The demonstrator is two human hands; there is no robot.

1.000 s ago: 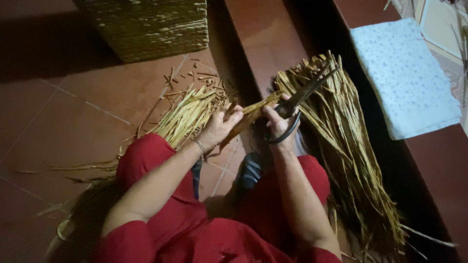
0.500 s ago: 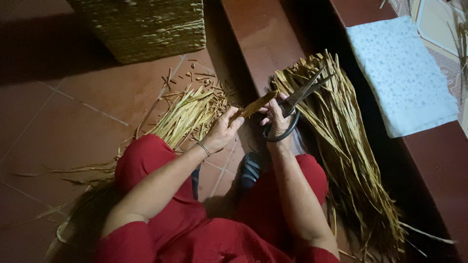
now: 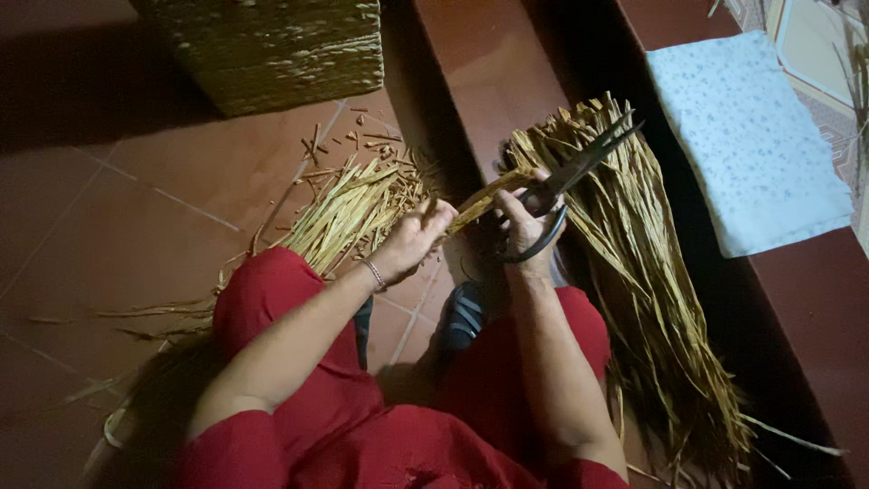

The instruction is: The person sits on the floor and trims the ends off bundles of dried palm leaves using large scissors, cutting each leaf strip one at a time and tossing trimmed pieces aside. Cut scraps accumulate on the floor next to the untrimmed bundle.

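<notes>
My left hand grips a dried straw strip that slants up to the right. My right hand holds large black scissors by their loop handle, blades pointing up and right, close against the strip's upper end. Both hands are raised above my knees in red trousers. A long bundle of uncut dried straw lies to the right of my right hand. A pile of cut straw pieces lies on the floor left of my left hand.
A woven straw basket stands at the back left on red floor tiles. A pale blue patterned cushion lies on the raised step at right. A dark sandal shows between my knees. Loose straw scraps lie scattered about.
The strip has shifted slightly in my hands, and the scissors have moved a little to the right along it. The view has drifted a bit.
</notes>
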